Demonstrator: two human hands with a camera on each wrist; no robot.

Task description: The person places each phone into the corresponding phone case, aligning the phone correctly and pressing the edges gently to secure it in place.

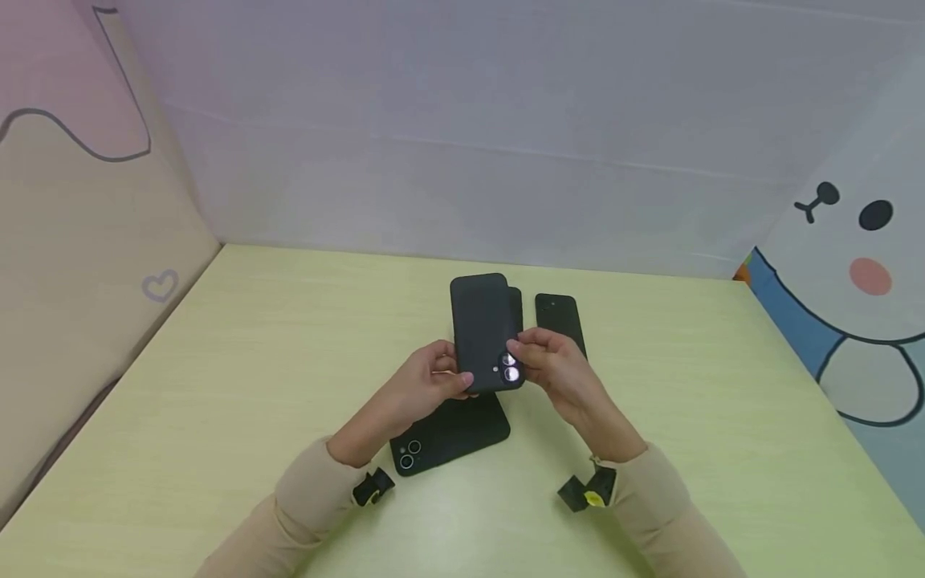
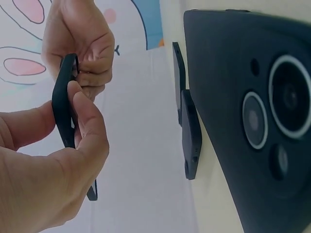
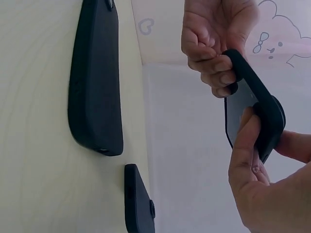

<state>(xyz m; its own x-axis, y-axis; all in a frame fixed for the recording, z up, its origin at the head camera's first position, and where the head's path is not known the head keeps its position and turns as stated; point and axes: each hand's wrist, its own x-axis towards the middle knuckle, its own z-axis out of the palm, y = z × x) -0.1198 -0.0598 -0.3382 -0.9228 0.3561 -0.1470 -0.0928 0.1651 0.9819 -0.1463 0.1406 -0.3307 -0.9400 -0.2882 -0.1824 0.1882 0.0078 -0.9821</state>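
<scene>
Both hands hold a smartphone in a black case [image 1: 480,321] above the table, its back and two camera lenses facing up. My left hand [image 1: 433,373] pinches the near left corner, thumb on the back. At the near right corner, by the lenses, my right hand [image 1: 552,365] grips with its thumb on top and fingers beneath. In the right wrist view, the glossy screen side of the held phone [image 3: 240,104] shows below the case's edge. Another black phone [image 1: 462,433] lies on the table below the hands, its left end showing two ringed lenses.
A black phone [image 1: 516,305] lies partly hidden behind the held one. Farther right, another dark phone [image 1: 558,315] lies partly covered by my right hand. The pale wooden table [image 1: 289,337] meets a light wall at the back and printed panels at both sides.
</scene>
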